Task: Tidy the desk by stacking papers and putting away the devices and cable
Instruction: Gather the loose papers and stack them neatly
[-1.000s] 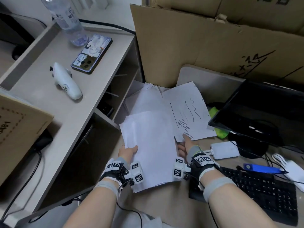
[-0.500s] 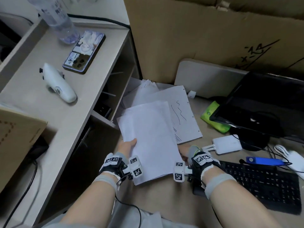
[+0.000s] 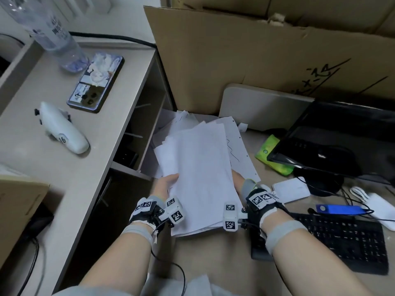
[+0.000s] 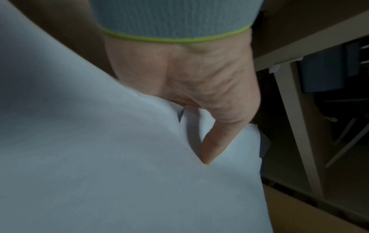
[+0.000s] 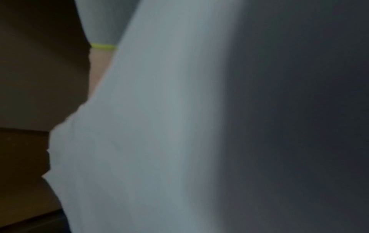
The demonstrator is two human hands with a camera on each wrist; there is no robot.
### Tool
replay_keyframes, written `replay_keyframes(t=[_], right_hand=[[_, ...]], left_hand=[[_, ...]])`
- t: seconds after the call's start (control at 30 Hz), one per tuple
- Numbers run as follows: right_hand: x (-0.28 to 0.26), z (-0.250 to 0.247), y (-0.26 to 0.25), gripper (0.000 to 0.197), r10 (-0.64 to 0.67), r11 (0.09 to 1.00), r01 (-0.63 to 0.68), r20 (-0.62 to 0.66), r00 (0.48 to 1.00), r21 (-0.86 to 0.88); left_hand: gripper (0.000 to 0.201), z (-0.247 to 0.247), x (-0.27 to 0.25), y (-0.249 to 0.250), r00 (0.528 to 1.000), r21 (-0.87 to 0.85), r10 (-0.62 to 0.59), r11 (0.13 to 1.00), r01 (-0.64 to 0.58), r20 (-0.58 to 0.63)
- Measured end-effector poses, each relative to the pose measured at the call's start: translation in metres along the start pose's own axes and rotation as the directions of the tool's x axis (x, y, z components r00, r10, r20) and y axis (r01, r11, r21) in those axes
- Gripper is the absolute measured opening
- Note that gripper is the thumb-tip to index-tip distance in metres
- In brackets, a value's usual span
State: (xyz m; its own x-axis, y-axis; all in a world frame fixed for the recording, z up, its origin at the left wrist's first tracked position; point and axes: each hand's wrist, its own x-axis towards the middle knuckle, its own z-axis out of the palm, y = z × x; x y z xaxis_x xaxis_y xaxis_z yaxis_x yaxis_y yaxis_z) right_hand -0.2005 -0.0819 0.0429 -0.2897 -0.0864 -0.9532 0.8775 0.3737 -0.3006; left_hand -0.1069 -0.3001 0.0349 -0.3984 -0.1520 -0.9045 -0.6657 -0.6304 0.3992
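Leaning against the back edge of the surface [image 3: 209, 259], a large cardboard sheet [image 3: 245, 58] closes the scene off, and a black monitor [image 3: 333, 144] is tilted over the right side. A raised shelf [image 3: 70, 167] runs along the left edge, where a phone [image 3: 95, 81], a white handheld device [image 3: 64, 130] and a water bottle [image 3: 51, 33] are kept clear of the paperwork. At the near right a black keyboard [image 3: 346, 240] lies, with a white power bank [image 3: 291, 190], a blue stick [image 3: 339, 209] and cables [image 3: 354, 189] near it, not yet put away. At the centre the papers [image 3: 201, 174] are held as one bundle, lifted at the near end and fanned unevenly at the far end, probably so that the edges can be squared. More sheets [image 3: 177, 120] lie beneath, toward the back left corner. The left hand [image 3: 165, 185] is curled on the bundle's left edge, thumb on top. The right hand [image 3: 240, 180] supports the right edge from below; its grip is hidden by paper, so its state cannot be told.
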Motion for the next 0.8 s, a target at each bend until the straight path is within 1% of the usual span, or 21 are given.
replay_keyframes(t=[0.03,0.07,0.1,0.13,0.17,0.2,0.27,0.3,0.33,0.37,0.4,0.43,0.47,0.5,0.53,0.57,0.6,0.67,0.7,0.73,0.8], right_hand=[[0.001,0.002,-0.003,0.040,-0.018,0.999,0.018,0.009,1.000,-0.028],[-0.002,0.007,-0.008,0.038,-0.044,0.998,0.046,0.044,0.998,-0.046],[-0.001,0.010,-0.010,0.039,-0.064,0.998,0.064,0.078,0.995,0.007],[-0.001,0.012,-0.010,0.050,-0.078,0.992,0.067,0.096,0.992,0.111],[0.001,0.013,-0.010,0.062,-0.086,0.984,0.064,0.131,0.988,0.165],[-0.004,0.014,-0.011,0.071,-0.092,0.988,0.069,0.163,0.982,0.141],[0.001,0.012,-0.008,0.088,-0.121,0.991,0.128,0.140,0.983,-0.045],[0.008,0.009,-0.004,0.095,-0.117,0.982,0.130,0.101,0.988,-0.136],[0.012,0.007,0.000,0.103,-0.115,0.969,0.125,0.060,0.992,-0.213],[0.011,0.007,0.004,0.109,-0.082,0.964,0.095,0.060,0.995,-0.247],[0.011,0.007,0.010,0.115,-0.053,0.964,0.072,0.077,0.996,-0.256],[0.012,0.009,0.015,0.116,-0.012,0.973,0.031,0.086,0.996,-0.227],[0.011,0.012,0.018,0.112,0.002,0.980,0.018,0.101,0.995,-0.197],[0.017,0.014,0.023,0.108,-0.004,0.986,0.023,0.115,0.993,-0.167],[0.025,0.015,0.028,0.106,-0.006,0.989,0.027,0.143,0.990,-0.147],[0.030,0.015,0.031,0.102,0.023,0.991,0.000,0.170,0.985,-0.131],[0.029,0.018,0.031,0.091,0.033,0.996,-0.015,0.206,0.978,-0.089],[0.025,0.020,0.028,0.044,-0.066,0.997,0.073,0.228,0.971,-0.021],[0.017,0.020,0.024,0.026,-0.107,0.994,0.112,0.221,0.969,-0.011],[0.009,0.020,0.021,0.021,-0.143,0.989,0.149,0.201,0.969,-0.016],[0.006,0.015,0.016,0.028,-0.227,0.973,0.230,0.140,0.964,-0.005]], left_hand=[[0.054,-0.001,0.003,0.004,0.998,0.018,0.014,1.000,-0.013,-0.056],[0.068,-0.003,0.006,0.008,0.991,0.072,0.040,0.997,-0.031,-0.127],[0.077,-0.006,0.011,0.012,0.977,0.122,0.075,0.991,-0.051,-0.201],[0.077,-0.008,0.011,0.015,0.955,0.161,0.111,0.985,-0.068,-0.274],[0.073,-0.012,0.019,0.014,0.937,0.170,0.127,0.983,-0.075,-0.325],[0.071,-0.015,0.024,0.013,0.934,0.158,0.125,0.985,-0.075,-0.334],[0.079,-0.018,0.028,0.008,0.958,0.084,0.062,0.996,-0.040,-0.278],[0.074,-0.014,0.022,0.007,0.975,0.034,0.021,0.999,-0.014,-0.223],[0.056,-0.009,0.013,0.006,0.987,-0.014,0.000,1.000,-0.002,-0.162],[0.031,-0.001,-0.002,0.008,0.994,-0.056,0.018,0.998,-0.024,-0.110],[0.013,0.008,-0.014,0.009,0.994,-0.088,0.035,0.995,-0.045,-0.105],[0.012,0.014,-0.018,0.009,0.992,-0.099,0.064,0.992,-0.074,-0.106],[0.016,0.019,-0.022,0.010,0.992,-0.104,0.081,0.990,-0.091,-0.101],[0.016,0.019,-0.021,0.011,0.990,-0.100,0.102,0.989,-0.112,-0.099],[0.010,0.019,-0.023,0.013,0.988,-0.099,0.117,0.987,-0.127,-0.101],[0.005,0.019,-0.023,0.015,0.987,-0.104,0.130,0.985,-0.140,-0.099],[0.006,0.020,-0.024,0.017,0.984,-0.106,0.140,0.983,-0.152,-0.114],[0.010,0.017,-0.022,0.019,0.983,-0.103,0.152,0.981,-0.162,-0.099],[0.009,0.017,-0.024,0.020,0.987,-0.102,0.137,0.984,-0.145,-0.082],[0.008,0.016,-0.024,0.021,0.990,-0.097,0.109,0.988,-0.118,-0.093],[0.011,0.011,-0.017,0.022,0.991,-0.051,0.070,0.996,-0.077,-0.116]])
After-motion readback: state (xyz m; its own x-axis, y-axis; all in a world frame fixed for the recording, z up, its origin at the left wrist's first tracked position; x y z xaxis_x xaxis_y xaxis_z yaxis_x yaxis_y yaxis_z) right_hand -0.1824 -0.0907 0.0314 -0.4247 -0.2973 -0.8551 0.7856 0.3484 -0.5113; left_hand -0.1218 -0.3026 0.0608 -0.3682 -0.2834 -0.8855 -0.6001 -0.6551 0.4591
